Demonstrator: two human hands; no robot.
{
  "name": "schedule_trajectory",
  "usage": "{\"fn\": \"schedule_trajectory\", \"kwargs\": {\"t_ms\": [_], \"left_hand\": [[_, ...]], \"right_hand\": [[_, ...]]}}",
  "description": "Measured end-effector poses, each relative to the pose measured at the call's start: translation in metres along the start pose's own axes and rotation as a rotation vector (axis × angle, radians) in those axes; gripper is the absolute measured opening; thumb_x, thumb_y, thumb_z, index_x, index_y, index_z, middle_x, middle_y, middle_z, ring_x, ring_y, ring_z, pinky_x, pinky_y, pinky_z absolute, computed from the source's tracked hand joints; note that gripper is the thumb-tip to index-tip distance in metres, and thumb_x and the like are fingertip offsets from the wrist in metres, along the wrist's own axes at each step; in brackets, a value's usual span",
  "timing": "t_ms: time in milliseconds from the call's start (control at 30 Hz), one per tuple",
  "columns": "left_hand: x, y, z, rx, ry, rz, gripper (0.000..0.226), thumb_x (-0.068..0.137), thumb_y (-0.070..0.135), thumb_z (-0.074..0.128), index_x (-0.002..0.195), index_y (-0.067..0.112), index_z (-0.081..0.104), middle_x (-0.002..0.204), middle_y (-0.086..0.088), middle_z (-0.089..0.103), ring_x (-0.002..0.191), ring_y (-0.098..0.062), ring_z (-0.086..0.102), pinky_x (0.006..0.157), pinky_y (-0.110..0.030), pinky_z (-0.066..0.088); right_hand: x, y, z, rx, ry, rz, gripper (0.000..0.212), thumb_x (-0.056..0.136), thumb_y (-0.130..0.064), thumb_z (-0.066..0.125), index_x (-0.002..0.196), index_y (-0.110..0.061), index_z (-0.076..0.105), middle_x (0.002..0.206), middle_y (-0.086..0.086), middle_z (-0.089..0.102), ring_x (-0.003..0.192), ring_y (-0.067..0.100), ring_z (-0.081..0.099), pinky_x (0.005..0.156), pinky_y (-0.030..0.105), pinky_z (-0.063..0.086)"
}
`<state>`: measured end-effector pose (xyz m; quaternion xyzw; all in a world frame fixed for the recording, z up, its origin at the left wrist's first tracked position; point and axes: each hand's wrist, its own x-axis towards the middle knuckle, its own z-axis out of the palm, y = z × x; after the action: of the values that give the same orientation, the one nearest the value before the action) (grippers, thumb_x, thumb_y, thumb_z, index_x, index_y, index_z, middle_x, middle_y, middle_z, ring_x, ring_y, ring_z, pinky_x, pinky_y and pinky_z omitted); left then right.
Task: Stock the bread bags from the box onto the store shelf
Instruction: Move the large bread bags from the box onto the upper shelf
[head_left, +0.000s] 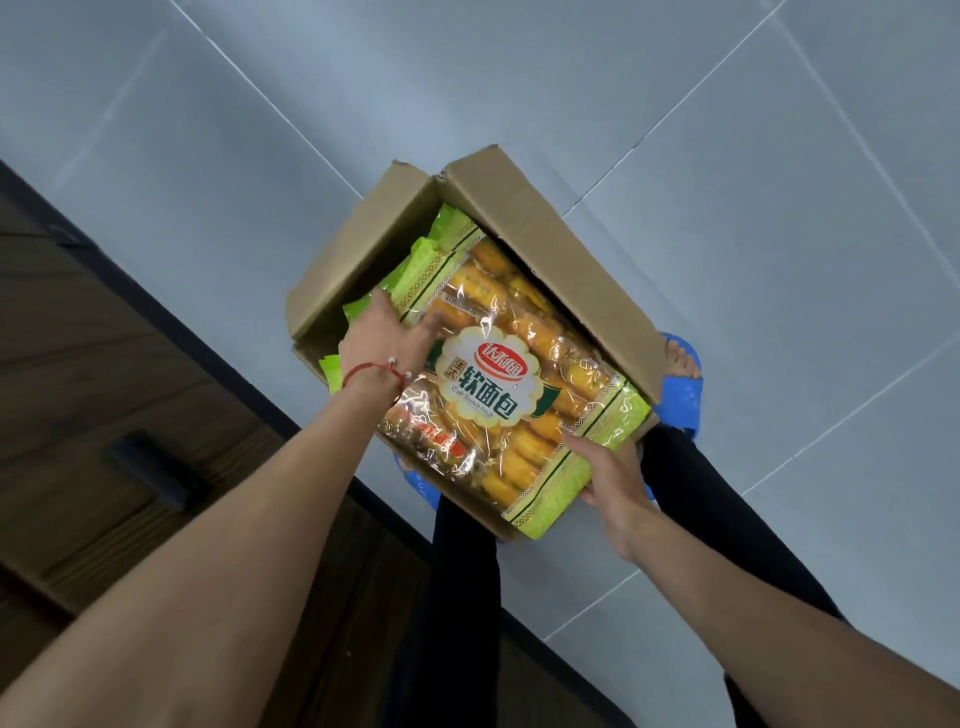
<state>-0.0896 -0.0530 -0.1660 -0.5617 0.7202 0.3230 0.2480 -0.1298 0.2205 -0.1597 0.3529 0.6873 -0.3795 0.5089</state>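
The cardboard box (545, 244) sits open on the grey floor at mid-frame. The top bread bag (498, 384) lies across its mouth, its green end overhanging the near rim at lower right. The bag looks light and soft: thin, glossy film over small rolls that a hard squeeze would crush, so the sealed green ends seem the safest hold. The left hand (382, 340) rests on the bag's upper-left edge, fingers fairly straight. The right hand (610, 475) pinches the lower-right end, thumb on top, fingers tucked beneath and unseen. The other bags (415, 260) show only as green edges underneath, so their count is unclear. No shelf is in view.
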Motion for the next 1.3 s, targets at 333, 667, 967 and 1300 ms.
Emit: {"fn": "schedule_trajectory", "kwargs": {"t_ms": [333,667,967,1300], "left_hand": [[-0.092,0.042,-0.056,-0.217,0.027,-0.058,0.064,0.081,0.064,0.062,0.123,0.017,0.053,0.105,-0.006,0.069,0.076,-0.020,0.064,0.074,-0.037,0.055],[-0.236,0.159,-0.114,-0.238,-0.076,0.011,0.086,0.089,0.058,0.059,0.156,0.021,0.020,0.156,-0.008,0.037,0.131,-0.030,0.048,0.106,-0.045,0.040],[-0.353,0.236,-0.142,-0.268,-0.090,0.190,0.087,0.092,0.045,0.062,0.157,0.018,0.011,0.160,-0.011,0.028,0.138,-0.035,0.040,0.109,-0.052,0.035],[-0.488,0.317,-0.185,-0.331,0.024,0.491,0.061,0.093,0.041,0.062,0.141,0.015,0.034,0.135,-0.007,0.051,0.113,-0.030,0.053,0.087,-0.039,0.040]], "right_hand": [[-0.095,-0.067,-0.074,0.006,-0.016,-0.219,0.039,0.091,-0.013,0.075,0.127,-0.025,0.063,0.115,-0.003,0.077,0.102,0.016,0.074,0.080,0.032,0.058],[-0.193,-0.170,-0.203,-0.113,-0.025,-0.434,0.057,0.077,-0.060,0.074,0.128,-0.037,0.062,0.120,-0.009,0.075,0.112,0.020,0.071,0.103,0.051,0.054],[-0.289,-0.182,-0.307,-0.032,-0.024,-0.561,0.044,0.090,-0.049,0.069,0.132,-0.039,0.060,0.125,-0.010,0.072,0.115,0.018,0.069,0.106,0.051,0.052],[-0.401,-0.190,-0.408,0.220,0.048,-0.747,0.066,0.079,-0.055,0.081,0.138,-0.036,0.058,0.128,-0.010,0.072,0.118,0.017,0.069,0.105,0.049,0.053]]}}
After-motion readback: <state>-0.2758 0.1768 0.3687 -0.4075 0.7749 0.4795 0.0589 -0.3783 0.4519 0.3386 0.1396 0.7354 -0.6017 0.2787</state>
